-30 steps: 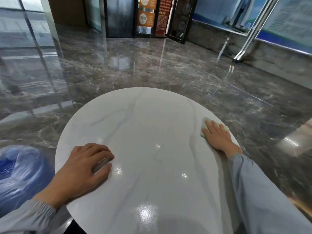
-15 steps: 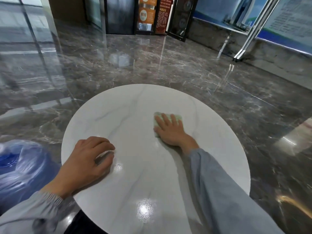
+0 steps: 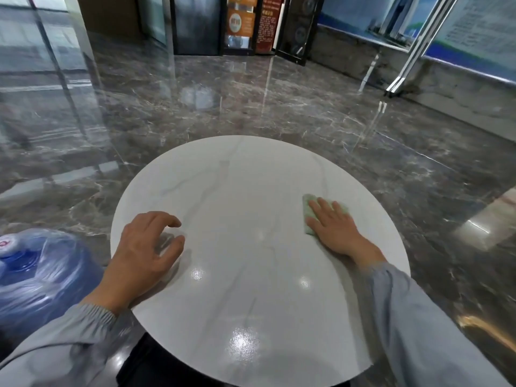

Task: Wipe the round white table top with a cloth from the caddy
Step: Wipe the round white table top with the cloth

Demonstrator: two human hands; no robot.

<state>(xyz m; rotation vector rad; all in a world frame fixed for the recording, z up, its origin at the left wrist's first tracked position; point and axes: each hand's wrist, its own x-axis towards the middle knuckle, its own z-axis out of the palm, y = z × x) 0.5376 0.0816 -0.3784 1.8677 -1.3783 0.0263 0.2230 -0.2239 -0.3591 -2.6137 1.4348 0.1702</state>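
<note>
The round white table top [image 3: 245,275], marbled with faint grey veins and glinting with ceiling lights, is filling the lower middle of the view. A pale green cloth [image 3: 309,199] is lying flat on the table top, toward its right edge and a little beyond its centre line. The person's right hand [image 3: 332,230] is pressing down on that cloth with the palm flat and the fingers [image 3: 325,209] stretched out straight and slightly spread, not gripping it. Only the cloth's left border and a bit of its far right corner are showing past the hand. A grey sleeve [image 3: 413,317] is running from that wrist back over the table top's near right rim.

The left hand [image 3: 142,247] is resting on the left part of the table top, close to its rim, well apart from the cloth. Its fingers are loosely arched with the tips touching the surface, and they are holding nothing. Its own grey sleeve [image 3: 69,339] is hanging off the table top's near left side.

Just left of the table top, lower down, a big blue water jug [image 3: 36,275] is sitting on the floor, blurred. A glossy dark marble floor [image 3: 251,101] is spreading out beyond the table top on all sides. Far behind the table top, black-framed doors [image 3: 195,23] and an orange poster [image 3: 239,20] are standing, and blue display boards [image 3: 474,32] are lining the wall to its far right.
</note>
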